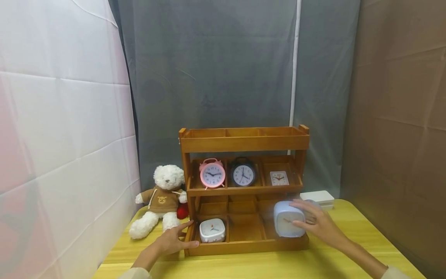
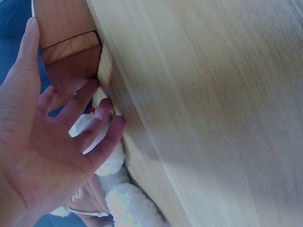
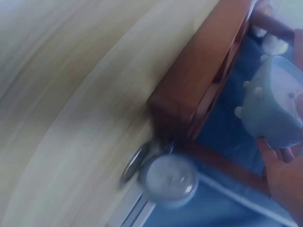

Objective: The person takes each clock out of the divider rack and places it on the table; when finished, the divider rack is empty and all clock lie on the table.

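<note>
My right hand point(image 1: 324, 226) grips a pale blue alarm clock point(image 1: 288, 228) by its right side, in front of the lower right compartment of a brown wooden shelf point(image 1: 244, 145). In the right wrist view the blue clock point(image 3: 265, 111) shows small round knobs. My left hand point(image 1: 167, 241) touches the shelf's lower left corner with fingers fairly straight; the left wrist view shows the thumb and fingers about that wooden corner point(image 2: 71, 66). A white alarm clock point(image 1: 212, 230) sits tilted back in the lower left compartment.
On the middle tier stand a pink twin-bell clock point(image 1: 212, 175), a black clock point(image 1: 243, 174) and a small white square clock point(image 1: 279, 178). A white teddy bear point(image 1: 163, 197) sits left of the shelf. A white box point(image 1: 318, 197) and a round clock point(image 3: 170, 179) are at its right.
</note>
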Motion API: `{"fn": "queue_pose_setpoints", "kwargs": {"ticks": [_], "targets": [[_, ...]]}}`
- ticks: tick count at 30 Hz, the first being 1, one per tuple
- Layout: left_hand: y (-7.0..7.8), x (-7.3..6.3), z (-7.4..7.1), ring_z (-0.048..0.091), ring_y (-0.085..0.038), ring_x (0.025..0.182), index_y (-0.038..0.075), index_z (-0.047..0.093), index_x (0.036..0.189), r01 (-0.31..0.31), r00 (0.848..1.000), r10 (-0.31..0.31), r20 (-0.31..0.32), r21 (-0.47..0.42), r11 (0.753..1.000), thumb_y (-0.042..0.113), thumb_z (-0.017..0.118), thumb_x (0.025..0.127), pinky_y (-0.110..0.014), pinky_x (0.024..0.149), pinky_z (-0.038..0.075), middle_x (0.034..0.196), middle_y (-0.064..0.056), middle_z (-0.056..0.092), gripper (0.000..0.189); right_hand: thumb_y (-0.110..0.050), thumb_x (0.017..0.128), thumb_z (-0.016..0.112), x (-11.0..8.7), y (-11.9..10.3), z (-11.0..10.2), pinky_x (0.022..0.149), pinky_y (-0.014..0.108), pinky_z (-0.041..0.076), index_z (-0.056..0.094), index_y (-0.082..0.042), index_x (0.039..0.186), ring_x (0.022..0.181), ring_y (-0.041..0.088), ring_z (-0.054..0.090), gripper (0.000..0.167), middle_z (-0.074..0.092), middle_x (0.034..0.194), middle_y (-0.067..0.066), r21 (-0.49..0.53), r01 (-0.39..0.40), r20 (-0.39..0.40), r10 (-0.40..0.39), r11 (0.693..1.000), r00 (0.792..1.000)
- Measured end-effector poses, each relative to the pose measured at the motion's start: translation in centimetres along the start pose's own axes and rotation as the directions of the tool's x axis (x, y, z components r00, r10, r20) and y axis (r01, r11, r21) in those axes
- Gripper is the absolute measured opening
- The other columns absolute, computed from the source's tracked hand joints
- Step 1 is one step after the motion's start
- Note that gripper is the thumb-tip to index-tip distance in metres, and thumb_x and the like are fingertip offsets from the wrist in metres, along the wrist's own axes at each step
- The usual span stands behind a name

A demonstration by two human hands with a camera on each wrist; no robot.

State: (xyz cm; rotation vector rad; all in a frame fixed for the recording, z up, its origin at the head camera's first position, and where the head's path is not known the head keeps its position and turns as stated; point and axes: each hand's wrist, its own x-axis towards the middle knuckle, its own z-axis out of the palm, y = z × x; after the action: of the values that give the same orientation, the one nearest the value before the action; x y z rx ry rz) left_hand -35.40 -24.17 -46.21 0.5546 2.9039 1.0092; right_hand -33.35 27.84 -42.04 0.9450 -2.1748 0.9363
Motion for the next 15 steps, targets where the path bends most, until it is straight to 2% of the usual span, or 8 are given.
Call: {"fn": "queue_pose_setpoints", "kwargs": {"ticks": [2,6,9,15], "targets": [[0.0,0.0,0.0,0.068,-0.046,0.113,0.007,0.048,0.155,0.004,1.0,-0.004,0.0,0.005,1.0,0.051,0.084,0.084,-0.066,0.099,0.047,0.122,-0.034,0.068,0.091,-0.006,0.084,0.087,-0.6,0.4,-1.2,0.092,0.023,0.054,0.067,-0.014,0.137,0.126,0.015,0.059,0.057,0.062,0.139,0.016,-0.036,-0.002,-0.009,0.001,0.999,1.0],[-0.1,0.0,-0.1,0.067,-0.046,0.114,0.007,0.048,0.155,0.007,1.0,-0.007,0.005,0.001,1.0,0.05,0.085,0.084,-0.066,0.098,0.047,0.123,-0.034,0.067,0.091,-0.005,0.086,0.085,-2.0,1.0,-3.2,0.088,0.021,0.054,0.066,-0.013,0.138,0.128,-0.001,0.054,0.056,0.059,0.143,0.02,-0.005,-0.079,-0.004,0.078,0.997,0.997],[-0.1,0.0,-0.1,0.067,-0.046,0.114,0.007,0.047,0.155,0.009,1.0,-0.009,0.011,-0.006,1.0,0.05,0.085,0.084,-0.066,0.098,0.047,0.123,-0.035,0.066,0.091,-0.003,0.086,0.084,-3.1,1.5,-4.5,0.087,0.02,0.054,0.065,-0.011,0.138,0.128,-0.006,0.051,0.056,0.057,0.143,0.022,0.007,-0.122,-0.012,0.122,0.992,0.992],[0.0,0.1,-0.1,0.066,-0.046,0.115,0.008,0.048,0.156,0.02,1.0,-0.02,0.013,0.003,1.0,0.051,0.085,0.084,-0.067,0.099,0.046,0.126,-0.034,0.066,0.091,-0.003,0.086,0.084,-5.5,3.4,-6.3,0.088,0.013,0.05,0.065,-0.012,0.14,0.128,-0.011,0.048,0.058,0.056,0.145,0.018,-0.058,-0.188,-0.048,0.185,0.98,0.982]]}}
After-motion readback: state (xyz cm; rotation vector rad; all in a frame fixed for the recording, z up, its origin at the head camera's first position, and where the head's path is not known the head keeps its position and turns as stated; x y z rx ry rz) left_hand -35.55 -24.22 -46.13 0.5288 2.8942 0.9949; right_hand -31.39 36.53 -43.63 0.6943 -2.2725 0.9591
